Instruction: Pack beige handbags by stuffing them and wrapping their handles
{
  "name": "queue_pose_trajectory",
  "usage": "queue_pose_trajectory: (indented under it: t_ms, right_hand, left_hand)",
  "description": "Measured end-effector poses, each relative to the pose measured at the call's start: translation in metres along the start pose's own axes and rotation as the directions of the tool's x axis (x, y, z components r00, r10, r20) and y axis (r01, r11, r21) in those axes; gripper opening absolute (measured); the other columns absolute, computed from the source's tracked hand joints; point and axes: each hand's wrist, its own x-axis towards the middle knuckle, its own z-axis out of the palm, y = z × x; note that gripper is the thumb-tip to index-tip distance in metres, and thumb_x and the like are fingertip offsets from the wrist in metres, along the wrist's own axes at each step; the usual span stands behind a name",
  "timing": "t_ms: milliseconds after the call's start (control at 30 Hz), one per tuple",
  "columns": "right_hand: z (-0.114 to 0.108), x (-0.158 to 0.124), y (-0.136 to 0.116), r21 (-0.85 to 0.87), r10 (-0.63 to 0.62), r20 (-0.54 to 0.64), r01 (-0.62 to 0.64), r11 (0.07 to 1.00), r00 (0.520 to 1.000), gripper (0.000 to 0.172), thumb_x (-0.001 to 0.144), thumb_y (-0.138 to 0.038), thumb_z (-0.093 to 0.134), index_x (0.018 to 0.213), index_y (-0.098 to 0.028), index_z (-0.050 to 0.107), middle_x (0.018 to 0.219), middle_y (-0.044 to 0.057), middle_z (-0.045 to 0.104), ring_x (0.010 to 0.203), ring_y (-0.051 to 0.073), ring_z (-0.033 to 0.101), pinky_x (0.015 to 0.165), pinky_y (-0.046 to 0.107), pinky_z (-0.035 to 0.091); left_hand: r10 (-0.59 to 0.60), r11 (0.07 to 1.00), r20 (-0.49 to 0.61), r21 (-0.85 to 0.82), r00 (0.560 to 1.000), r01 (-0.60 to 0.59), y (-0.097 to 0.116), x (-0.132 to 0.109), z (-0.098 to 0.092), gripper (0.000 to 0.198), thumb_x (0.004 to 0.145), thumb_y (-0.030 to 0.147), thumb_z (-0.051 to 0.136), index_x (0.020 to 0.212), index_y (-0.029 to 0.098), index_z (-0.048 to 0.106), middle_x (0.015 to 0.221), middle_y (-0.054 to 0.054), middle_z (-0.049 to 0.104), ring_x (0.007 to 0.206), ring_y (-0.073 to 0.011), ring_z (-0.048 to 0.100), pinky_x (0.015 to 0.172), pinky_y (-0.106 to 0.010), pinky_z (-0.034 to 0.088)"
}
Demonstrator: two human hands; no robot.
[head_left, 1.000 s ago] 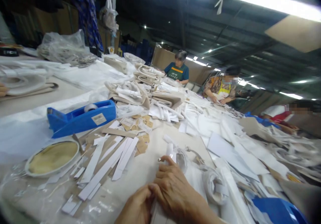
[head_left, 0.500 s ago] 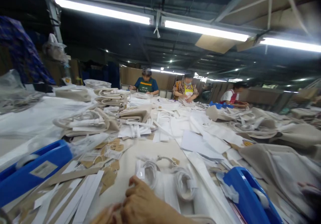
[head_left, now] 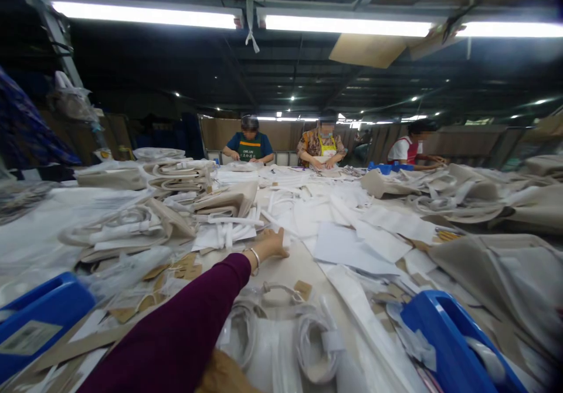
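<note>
My left hand (head_left: 271,244), in a dark purple sleeve (head_left: 176,317) and a bracelet, reaches out over the beige fabric. Its fingers look apart, with nothing visible in them, close to a bundle of white cords (head_left: 231,231) and white paper pieces. At the bottom edge is my right hand (head_left: 226,375), blurred and partly behind the sleeve, its fingers hidden. Nearest to it lies a coiled pale strap (head_left: 240,334) in plastic wrap. A second coiled strap (head_left: 316,346) rests to the right, and a small brown tag (head_left: 303,289) sits above them.
Blue tape dispensers stand at the left (head_left: 39,322) and right (head_left: 460,340). Folded beige fabric pieces (head_left: 180,176) are stacked at the left, with more beige fabric (head_left: 488,287) at the right. White sheets (head_left: 352,249) cover the middle. Several people work across the table.
My left hand has reached forward from the bottom edge to the white cords. My right hand has drawn back down from the coiled strap. The view has shifted slightly.
</note>
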Motion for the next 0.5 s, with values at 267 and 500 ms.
queue_pose_trajectory:
  t_ms: [267,500]
  right_hand:
    - [0.004,0.009,0.008,-0.053,0.072,-0.041,-0.074,0.996,0.997,0.037,0.088,-0.025,0.038,0.064,-0.031,0.066,0.055,-0.009,0.06,0.072,0.015,0.063,0.075,0.024,0.05]
    - [0.01,-0.013,-0.008,-0.008,-0.035,-0.05,0.035,0.999,0.998,0.041,0.085,-0.047,0.049,0.055,-0.02,0.058,0.046,-0.004,0.053,0.051,0.01,0.05,0.087,0.038,0.045]
  left_hand:
    - [-0.003,0.989,-0.278,-0.141,0.961,-0.038,0.016,0.018,-0.02,0.032,0.074,0.011,0.056,0.106,0.014,0.058,0.108,-0.018,0.061,0.103,-0.0315,0.059,0.089,-0.046,0.041]
    - [-0.276,0.886,-0.614,-0.461,0.74,-0.053,-0.056,-0.027,-0.124,0.027,0.071,0.02,0.05,0.095,0.012,0.058,0.087,-0.008,0.06,0.084,-0.0215,0.057,0.072,-0.032,0.045]
